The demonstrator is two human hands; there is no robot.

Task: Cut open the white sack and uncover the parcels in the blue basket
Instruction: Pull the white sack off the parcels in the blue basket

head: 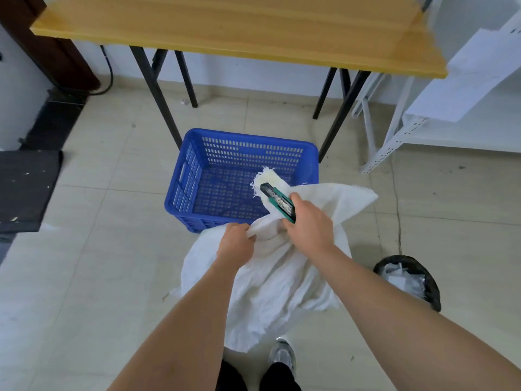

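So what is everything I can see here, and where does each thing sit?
white sack: one, white, on the floor by the basket, top bunched up
utility knife: one, green and black, over the sack's frayed top
blue basket: one, blue, on the floor under the table, no parcels visible inside
table: one, yellow wood top, black legs
bin: one, black, floor at right
shelving: one, white, right
mat: one, dark, left
shoe: one, grey, bottom
left hand: grips the sack
right hand: holds the knife
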